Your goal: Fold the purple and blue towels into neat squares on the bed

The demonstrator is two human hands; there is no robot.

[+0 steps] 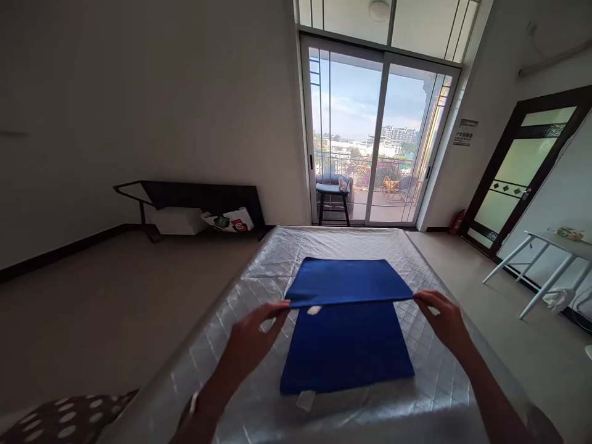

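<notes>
A folded piece of plain blue fabric (349, 348) lies on the silver quilted mattress (222, 333) in front of me. Its upper layer is raised along the near edge, which stretches straight between my hands. My left hand (256, 336) pinches the left corner of that edge between thumb and fingers. At the right corner, my right hand (441, 317) does the same. The lower layer lies flat below the raised edge. A small whitish tag (314, 310) shows under the edge near the left, and a pale translucent tab (306, 399) sticks out at the bottom.
A brown polka-dot cloth (69, 419) is at the lower left. Along the left wall stands a dark bench-like frame (203, 197) with a white box (176, 221) and a printed bag (229, 220). A black stool (333, 200) is by the sliding glass door; a white table (564, 243) stands right.
</notes>
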